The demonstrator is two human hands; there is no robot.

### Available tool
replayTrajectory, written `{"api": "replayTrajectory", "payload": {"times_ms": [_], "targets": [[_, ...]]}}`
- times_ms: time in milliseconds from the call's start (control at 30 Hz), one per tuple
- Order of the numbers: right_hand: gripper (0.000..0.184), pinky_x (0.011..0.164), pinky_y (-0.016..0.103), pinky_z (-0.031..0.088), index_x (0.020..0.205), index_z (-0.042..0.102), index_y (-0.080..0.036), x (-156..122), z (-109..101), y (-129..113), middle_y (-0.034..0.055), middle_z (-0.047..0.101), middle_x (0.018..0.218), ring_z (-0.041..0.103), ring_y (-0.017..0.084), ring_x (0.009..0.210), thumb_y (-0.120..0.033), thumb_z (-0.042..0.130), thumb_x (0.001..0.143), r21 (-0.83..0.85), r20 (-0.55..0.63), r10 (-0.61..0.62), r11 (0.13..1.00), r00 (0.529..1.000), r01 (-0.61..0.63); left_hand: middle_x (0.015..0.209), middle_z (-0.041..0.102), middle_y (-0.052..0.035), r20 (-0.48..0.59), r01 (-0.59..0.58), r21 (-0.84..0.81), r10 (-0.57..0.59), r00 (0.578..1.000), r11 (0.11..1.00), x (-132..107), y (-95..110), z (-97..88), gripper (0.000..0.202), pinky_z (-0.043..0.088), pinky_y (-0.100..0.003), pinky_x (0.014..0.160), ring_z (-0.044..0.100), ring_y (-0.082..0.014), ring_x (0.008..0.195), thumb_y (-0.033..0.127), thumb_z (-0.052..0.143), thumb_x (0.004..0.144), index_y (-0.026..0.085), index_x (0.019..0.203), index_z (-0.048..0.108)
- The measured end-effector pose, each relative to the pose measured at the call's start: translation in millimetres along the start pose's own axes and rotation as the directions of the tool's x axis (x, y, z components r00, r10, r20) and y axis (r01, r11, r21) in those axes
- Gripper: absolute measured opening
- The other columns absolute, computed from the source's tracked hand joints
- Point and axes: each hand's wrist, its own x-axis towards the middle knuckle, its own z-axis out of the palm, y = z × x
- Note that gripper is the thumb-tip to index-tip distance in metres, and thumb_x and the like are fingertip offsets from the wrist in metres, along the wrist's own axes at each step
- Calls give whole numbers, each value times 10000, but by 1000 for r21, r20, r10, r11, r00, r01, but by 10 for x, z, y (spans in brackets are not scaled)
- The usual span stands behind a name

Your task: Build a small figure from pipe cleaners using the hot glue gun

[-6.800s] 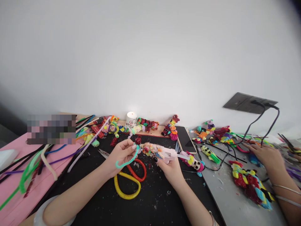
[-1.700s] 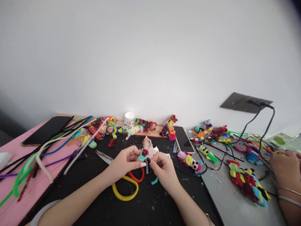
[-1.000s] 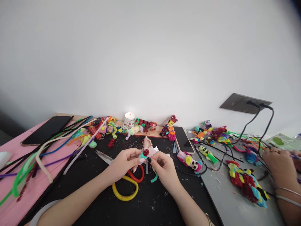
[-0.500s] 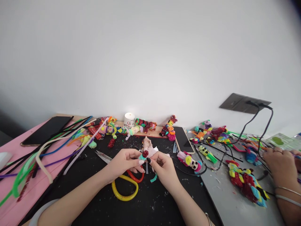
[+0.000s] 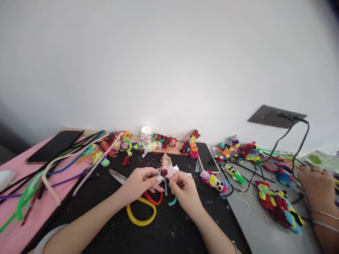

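My left hand [image 5: 144, 181] and my right hand [image 5: 183, 188] meet over the black work surface. Thumb and fingertips of the left pinch a small dark-red and teal pipe-cleaner piece [image 5: 164, 173]. The right hand's fingertips are pressed together at its right side, against the teal part; my fingers hide some of it. Just beyond is a pale, brown-stained tapered object [image 5: 166, 161] whose kind I cannot make out. Scissors with yellow and red handles [image 5: 141, 223] lie partly under my left hand. A teal strip [image 5: 172, 202] rests by my right wrist.
Loose pipe cleaners [image 5: 53, 169] spread over a pink surface on the left, beside a dark phone [image 5: 54, 146]. Pipe-cleaner figures [image 5: 190, 143], a paper cup [image 5: 146, 134] and a second phone [image 5: 208, 158] stand behind. Another person's hand [image 5: 316, 185] is right, near cables [image 5: 299, 151].
The view has shifted very slightly. My fingers still hold the red and teal piece, with only a small shift in its angle. The other person's hand has moved a little.
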Motion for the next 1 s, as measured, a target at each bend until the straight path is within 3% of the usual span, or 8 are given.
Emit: {"api": "replayTrajectory", "payload": {"times_ms": [200,433,467,567,667,700,833,1000], "targets": [[180,456,210,296,650,508,-191,-18,24,26,-52,452,534,390,98,467,-245,556,814,-44,7,-73,996,997,74,763,711,-69,-67,-92,173,105,992,981,-26,34,25,237,568,-266,585,728,-234,723,350,571,823,131,898,618],[158,494,213,358,660,541,-187,-91,42,-43,-34,508,556,452,109,501,-186,539,818,-242,62,-285,926,956,292,869,705,-58,-160,-204,267,252,954,942,-59,1,39,201,575,-278,653,721,-210,729,326,588,808,162,911,642],[143,511,217,373,683,558,-188,-93,29,-59,-27,530,577,472,115,520,-183,535,824,-260,74,-304,914,950,312,878,707,-55,-173,-204,247,250,953,947,-53,6,34,196,575,-280,654,721,-212,735,325,593,804,169,913,643],[126,621,255,433,810,600,-196,-59,-44,-69,17,621,728,560,154,654,-171,486,855,-330,40,-321,890,946,316,808,708,-42,-217,-88,61,99,971,994,-12,33,4,218,575,-291,616,721,-232,719,353,631,778,165,887,628],[167,739,321,458,917,582,-188,22,-127,-14,67,621,868,580,206,822,-132,449,832,-467,-186,-339,857,922,220,744,690,-18,-251,-19,-149,-19,968,989,39,45,-43,279,565,-288,592,707,-205,649,382,687,731,161,883,608],[211,801,355,452,950,577,-183,49,-147,14,84,616,935,569,227,901,-107,453,797,-520,-209,-347,831,914,197,720,680,-9,-246,-13,-207,-39,969,978,50,44,-57,296,560,-278,588,699,-190,629,392,702,718,160,872,602],[427,901,425,414,1094,559,-171,102,-162,118,111,572,1104,510,276,1028,-85,506,679,-659,-135,-272,742,953,118,622,620,28,-212,-12,-355,-68,975,935,64,29,-83,346,530,-213,556,669,-139,592,412,747,675,158,832,573],[470,853,418,427,1103,586,-156,99,-158,171,99,622,1024,530,285,961,-86,526,642,-723,-108,-173,690,979,42,610,600,30,-183,-21,-409,-59,981,912,65,0,-102,318,518,-189,556,626,-99,568,402,738,697,153,809,575]]}}
